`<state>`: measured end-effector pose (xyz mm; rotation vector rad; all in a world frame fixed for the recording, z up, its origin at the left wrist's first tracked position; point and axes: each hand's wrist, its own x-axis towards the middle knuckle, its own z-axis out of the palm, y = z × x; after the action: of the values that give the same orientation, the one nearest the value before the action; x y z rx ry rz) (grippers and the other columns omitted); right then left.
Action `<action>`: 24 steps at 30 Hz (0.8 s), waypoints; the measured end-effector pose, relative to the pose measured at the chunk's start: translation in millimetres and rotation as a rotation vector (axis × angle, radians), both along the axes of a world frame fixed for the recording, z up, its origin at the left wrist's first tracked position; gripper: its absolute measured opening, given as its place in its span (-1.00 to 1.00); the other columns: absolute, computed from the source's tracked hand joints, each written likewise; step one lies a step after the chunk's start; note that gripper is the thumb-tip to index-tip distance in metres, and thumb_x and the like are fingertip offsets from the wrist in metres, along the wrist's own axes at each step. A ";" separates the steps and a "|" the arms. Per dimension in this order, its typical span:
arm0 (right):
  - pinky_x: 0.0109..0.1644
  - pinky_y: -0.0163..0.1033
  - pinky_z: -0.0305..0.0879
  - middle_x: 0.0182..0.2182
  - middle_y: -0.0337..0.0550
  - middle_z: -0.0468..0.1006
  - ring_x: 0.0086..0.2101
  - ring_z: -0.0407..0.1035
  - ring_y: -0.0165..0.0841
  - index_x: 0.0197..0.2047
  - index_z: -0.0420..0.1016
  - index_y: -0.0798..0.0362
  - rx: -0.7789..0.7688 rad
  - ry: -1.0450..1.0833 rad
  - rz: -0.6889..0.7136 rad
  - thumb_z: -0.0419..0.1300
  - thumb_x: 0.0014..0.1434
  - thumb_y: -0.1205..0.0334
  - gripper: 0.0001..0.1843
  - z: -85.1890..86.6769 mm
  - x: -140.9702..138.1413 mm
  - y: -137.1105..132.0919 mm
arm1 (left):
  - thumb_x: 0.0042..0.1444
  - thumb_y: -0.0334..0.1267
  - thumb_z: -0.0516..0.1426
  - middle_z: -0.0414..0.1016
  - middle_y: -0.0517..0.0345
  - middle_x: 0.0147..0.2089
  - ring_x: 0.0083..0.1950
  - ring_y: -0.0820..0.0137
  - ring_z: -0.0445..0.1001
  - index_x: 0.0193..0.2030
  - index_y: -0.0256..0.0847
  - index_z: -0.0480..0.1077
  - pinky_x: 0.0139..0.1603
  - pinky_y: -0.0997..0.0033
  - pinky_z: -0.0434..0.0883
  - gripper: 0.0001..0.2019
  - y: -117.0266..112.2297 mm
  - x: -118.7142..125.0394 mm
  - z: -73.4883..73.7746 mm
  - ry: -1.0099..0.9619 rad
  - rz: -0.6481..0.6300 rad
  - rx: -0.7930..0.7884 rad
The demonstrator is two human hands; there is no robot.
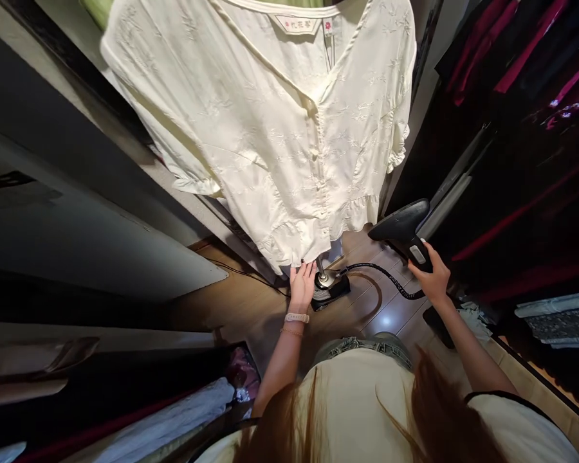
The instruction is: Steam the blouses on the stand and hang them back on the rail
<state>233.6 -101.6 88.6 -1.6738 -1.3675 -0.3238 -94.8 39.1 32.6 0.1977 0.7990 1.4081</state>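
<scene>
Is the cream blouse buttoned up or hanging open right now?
Buttoned up: on the blouse the placket lies closed from neckline to hem, buttons in a row.

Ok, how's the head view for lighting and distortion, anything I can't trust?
Head view: wide-angle distortion bends the left wall; the blouse is brightly lit and sharp; the hanging clothes on the right sink into near-black; a glare patch sits on the floor; left hand at the hem and right hand on the steamer head are unblurred.

Cream btn-front blouse (289,128) hangs facing cam, black steamer head (401,225) tilted just R of its hem.
</scene>
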 end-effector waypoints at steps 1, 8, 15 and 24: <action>0.14 -0.11 0.48 0.10 -0.03 0.60 0.05 0.55 -0.18 0.34 0.37 -0.03 -0.007 -0.002 0.013 0.26 0.26 0.05 -0.39 1.4 -1.3 2.1 | 0.26 -0.57 0.13 0.55 0.10 0.03 0.09 0.44 0.57 0.04 -0.08 0.40 0.28 0.29 0.48 -0.68 -3.6 -0.7 -2.0 0.021 0.020 0.023; -0.03 -0.18 0.47 0.00 -0.06 0.63 -0.07 0.56 -0.19 0.37 0.37 -0.03 -0.110 -0.117 0.223 0.25 0.30 0.05 -0.40 20.2 -28.5 31.3 | 0.18 -0.65 0.17 0.55 0.10 -0.16 -0.06 0.52 0.58 -0.17 -0.25 0.43 0.32 0.35 0.42 -0.77 -17.1 -8.5 -21.5 0.163 0.147 0.019; -0.16 -0.22 0.39 -0.14 -0.09 0.64 -0.16 0.55 -0.20 0.37 0.38 -0.03 -0.200 -0.185 0.339 0.24 0.32 0.07 -0.41 38.2 -68.8 57.0 | 0.26 -0.55 0.17 0.50 0.08 -0.12 0.00 0.43 0.58 -0.18 -0.24 0.40 0.31 0.21 0.46 -0.86 -33.7 -26.1 -27.0 0.182 0.257 0.014; -0.15 -0.25 0.38 -0.11 -0.10 0.63 -0.14 0.55 -0.22 0.36 0.39 -0.02 -0.226 -0.167 0.413 0.23 0.33 0.07 -0.43 32.6 -86.8 58.0 | 0.23 -0.35 0.25 0.45 0.05 -0.09 0.13 0.33 0.54 -0.24 -0.17 0.32 0.39 0.12 0.39 -0.86 -53.3 -33.0 -22.4 0.259 0.221 0.081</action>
<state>146.8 -43.6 121.2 -1.5171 -1.8908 -0.0710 -127.8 -14.2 10.2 0.3687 1.0003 1.6466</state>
